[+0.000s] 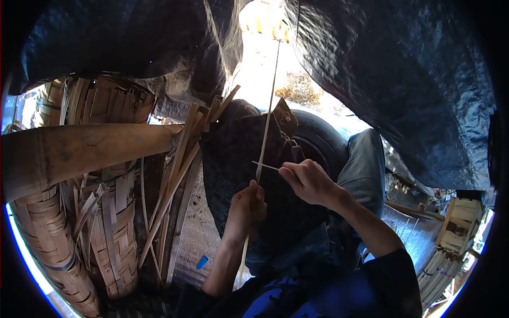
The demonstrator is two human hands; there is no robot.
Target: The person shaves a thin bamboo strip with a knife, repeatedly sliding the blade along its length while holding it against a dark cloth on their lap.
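A long thin pale strip (268, 119) runs from the bright gap at the top down between my legs. My left hand (248, 204) is closed around it, and its lower end hangs below the fist. To the right, my right hand (309, 182) grips a thin blade (265, 166), whose tip lies across the strip just above my left hand. Dark cloth (233, 143) covers my lap beneath both hands.
A thick bamboo pole (90, 151) juts in from the left, above woven bamboo pieces (47, 238). Loose slats (177, 175) lean beside my lap. A tire (323, 140) stands ahead, with dark sheeting (392, 79) hanging above. A small blue scrap (202, 262) lies at lower left.
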